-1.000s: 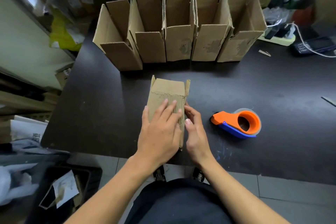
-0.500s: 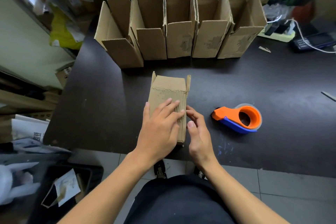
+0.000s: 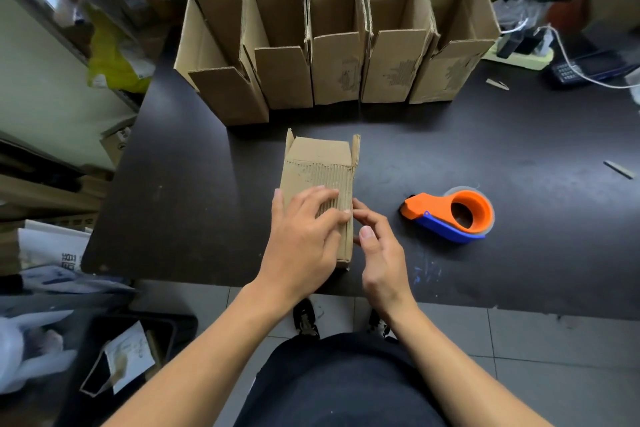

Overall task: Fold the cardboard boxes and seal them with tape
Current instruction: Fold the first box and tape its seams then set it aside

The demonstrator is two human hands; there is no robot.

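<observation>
At the left of the working spot, the left hand lies spread flat on top of the cardboard box, its straight fingers pressing across the ribbed upper face; the likely reason is to keep the folded flaps down and the box steady on the dark table while tape is fetched. Just to its right, the right hand hovers beside the box's right edge with its fingers loosely curved and holding nothing; whether the fingertips touch the cardboard I cannot tell. The box lies on its side at the near middle of the table, close to the near edge, its long axis running near to far, and its far end shows 2 small side flaps standing up at the corners, so that end points away from the person toward the row of 5 open boxes standing upright along the far side, probably parked there as finished bottoms awaiting filling. Further right, well apart from the box but within easy reach of the right hand, the orange tape dispenser rests flat, its nose pointing left toward the box.
</observation>
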